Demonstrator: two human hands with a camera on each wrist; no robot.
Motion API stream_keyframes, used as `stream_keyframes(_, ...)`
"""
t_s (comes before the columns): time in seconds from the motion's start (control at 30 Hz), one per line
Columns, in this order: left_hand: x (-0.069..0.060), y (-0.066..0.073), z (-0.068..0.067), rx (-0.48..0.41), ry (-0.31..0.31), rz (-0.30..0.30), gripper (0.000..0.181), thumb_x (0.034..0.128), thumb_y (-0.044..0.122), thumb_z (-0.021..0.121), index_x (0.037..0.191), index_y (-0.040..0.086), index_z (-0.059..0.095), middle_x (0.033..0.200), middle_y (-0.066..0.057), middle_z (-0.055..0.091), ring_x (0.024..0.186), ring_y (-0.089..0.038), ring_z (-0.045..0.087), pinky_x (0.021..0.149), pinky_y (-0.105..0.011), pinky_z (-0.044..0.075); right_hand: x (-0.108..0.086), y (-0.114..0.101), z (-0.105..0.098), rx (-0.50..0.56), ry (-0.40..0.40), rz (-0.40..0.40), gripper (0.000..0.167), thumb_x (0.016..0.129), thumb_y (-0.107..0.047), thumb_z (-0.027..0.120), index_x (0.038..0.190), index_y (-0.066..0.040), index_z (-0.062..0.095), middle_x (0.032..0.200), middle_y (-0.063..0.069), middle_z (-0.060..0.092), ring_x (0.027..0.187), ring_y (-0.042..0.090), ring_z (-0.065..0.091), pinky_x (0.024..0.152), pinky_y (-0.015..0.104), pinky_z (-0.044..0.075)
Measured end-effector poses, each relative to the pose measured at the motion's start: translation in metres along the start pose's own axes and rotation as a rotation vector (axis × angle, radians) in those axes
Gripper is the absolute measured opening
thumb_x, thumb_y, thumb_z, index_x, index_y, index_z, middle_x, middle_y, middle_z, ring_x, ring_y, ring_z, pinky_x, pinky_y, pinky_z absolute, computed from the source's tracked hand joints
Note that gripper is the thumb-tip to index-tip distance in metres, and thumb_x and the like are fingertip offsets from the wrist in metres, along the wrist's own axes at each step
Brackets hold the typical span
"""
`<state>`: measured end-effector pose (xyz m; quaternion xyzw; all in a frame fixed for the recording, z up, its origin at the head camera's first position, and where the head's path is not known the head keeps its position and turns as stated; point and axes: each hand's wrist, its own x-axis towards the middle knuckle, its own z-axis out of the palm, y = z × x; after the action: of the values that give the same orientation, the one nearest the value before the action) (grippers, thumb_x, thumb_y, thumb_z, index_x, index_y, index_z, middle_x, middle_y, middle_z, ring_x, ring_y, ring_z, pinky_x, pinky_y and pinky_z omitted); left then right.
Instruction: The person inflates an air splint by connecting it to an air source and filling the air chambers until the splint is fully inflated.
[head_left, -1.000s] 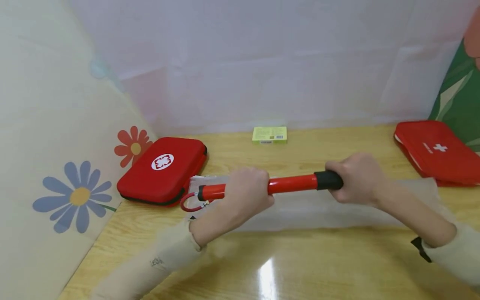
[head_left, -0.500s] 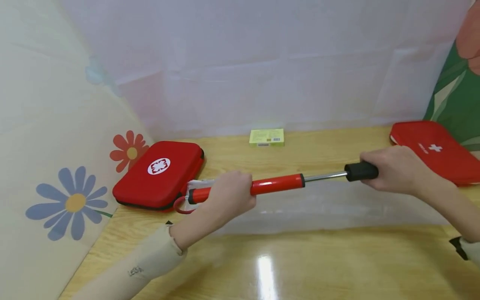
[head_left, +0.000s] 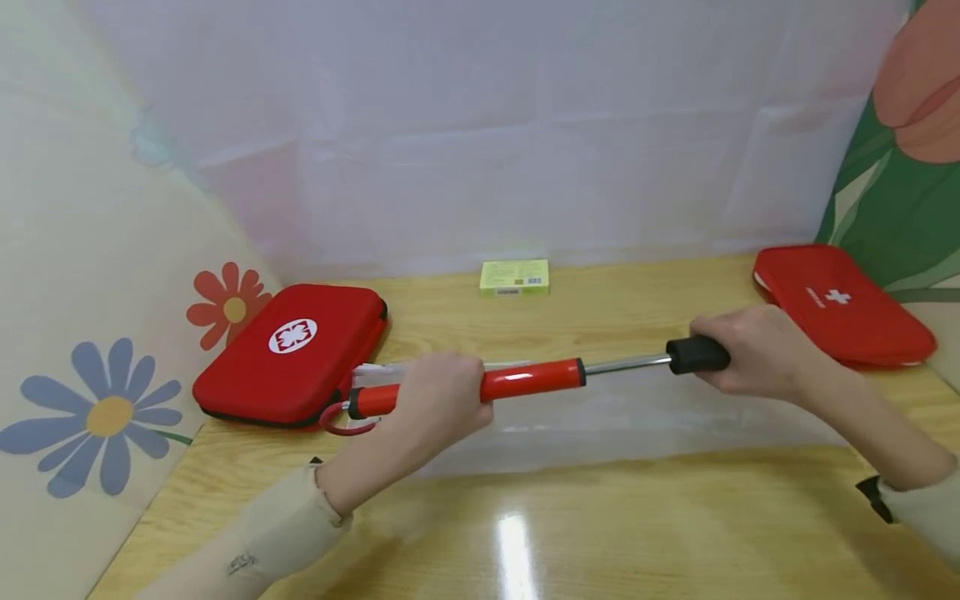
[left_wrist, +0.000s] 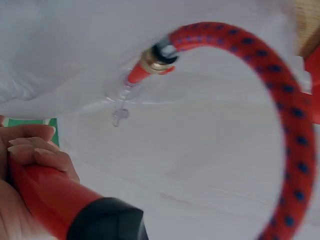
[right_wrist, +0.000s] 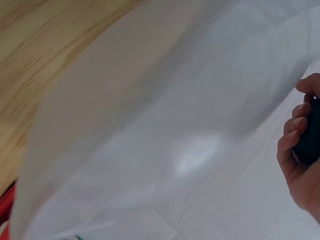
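Slim red tube-shaped hand pump [head_left: 532,379] is held roughly level over the table, its R end a bit higher in my view; barrel is glossy w/ a bright streak of light along it & black caps at both ends. A thin, shiny metal rod [head_left: 628,364] shows b/w barrel & chunky matte-black handle [head_left: 697,355], so it's pulled part-way out. L hand [head_left: 442,392] has fingers curled round the barrel, nearer the hose end; R hand [head_left: 757,350] is wrapped round the handle, fingers closed over it. Off the L end loops a red braided hose w/ dark-blue flecks [left_wrist: 295,135], ending in a brass-coloured collar [left_wrist: 156,62] & a small red nozzle [left_wrist: 137,76] that meets a clear round plastic valve; can't tell how deep it's in. Valve belongs to a long whitish see-through plastic bag [head_left: 600,425] lying under the pump, surface rounded & shiny up close. All on a pale wood-grain table [head_left: 637,533]. To the L, near the hose, a red zip case w/ white round emblem [head_left: 300,358]; far R, a flatter red pouch w/ white cross [head_left: 862,333]; at back centre, a small yellow-green box w/ barcode [head_left: 514,277], by a pale cloth backdrop [head_left: 450,167].
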<state>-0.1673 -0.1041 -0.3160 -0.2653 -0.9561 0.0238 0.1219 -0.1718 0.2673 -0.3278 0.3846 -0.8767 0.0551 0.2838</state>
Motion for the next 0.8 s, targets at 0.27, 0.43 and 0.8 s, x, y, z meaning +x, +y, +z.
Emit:
stream_keyframes(0.27, 0.015, 0.015, -0.002, -0.018, -0.049, -0.040, 0.022, 0.0754, 0.028, 0.075, 0.083, 0.009, 0.068, 0.060, 0.001, 0.054, 0.048, -0.015, 0.049, 0.046, -0.027, 0.044, 0.026, -0.027, 0.016, -0.045, 0.024, -0.016, 0.034, 0.058, -0.022, 0.082, 0.075, -0.016, 0.054, 0.054, -0.011, 0.046, 0.045, 0.005, 0.039, 0.042, 0.027, 0.031)
stream_keyframes(0.43, 0.018, 0.029, -0.002, -0.019, -0.041, -0.041, 0.022, 0.0739, 0.029, 0.076, 0.081, 0.009, 0.069, 0.059, 0.002, 0.053, 0.046, -0.015, 0.049, 0.043, -0.025, 0.042, 0.041, -0.045, 0.025, -0.029, 0.012, 0.001, 0.032, 0.060, -0.023, 0.081, 0.074, -0.016, 0.053, 0.054, -0.010, 0.046, 0.044, 0.006, 0.038, 0.042, 0.027, 0.032)
stream_keyframes(0.8, 0.014, 0.019, -0.006, -0.055, -0.053, -0.018, 0.016, 0.0747, 0.023, 0.072, 0.079, 0.008, 0.066, 0.058, 0.001, 0.053, 0.045, -0.015, 0.049, 0.042, -0.026, 0.042, 0.044, -0.040, 0.016, 0.028, -0.071, -0.012, 0.033, 0.062, -0.018, 0.082, 0.078, -0.012, 0.054, 0.059, -0.005, 0.056, 0.047, 0.011, 0.049, 0.046, 0.030, 0.042)
